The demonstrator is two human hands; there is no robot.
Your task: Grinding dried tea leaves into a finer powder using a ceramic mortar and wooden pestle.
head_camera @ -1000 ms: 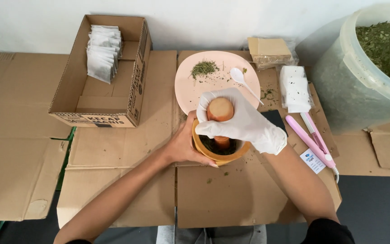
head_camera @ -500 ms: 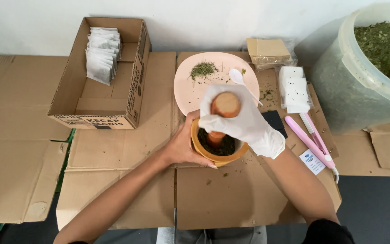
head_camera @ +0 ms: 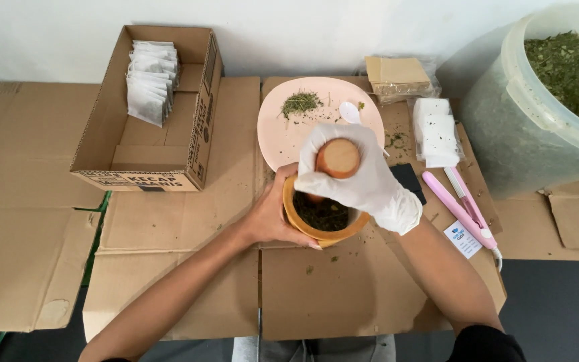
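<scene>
Mortar [head_camera: 323, 231] (wooden, holding dark crushed leaves) is cupped by the bare left hand [head_camera: 273, 214] while the gloved right hand [head_camera: 360, 177] grips 1 pestle [head_camera: 338, 158] upright inside it.

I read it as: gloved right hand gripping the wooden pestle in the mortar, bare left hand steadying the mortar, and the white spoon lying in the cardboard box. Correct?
Not quite. The head view shows the white spoon lying on the pink plate, not in the cardboard box. The rest holds: gloved right hand grips the wooden pestle, bare left hand steadies the mortar.
</scene>
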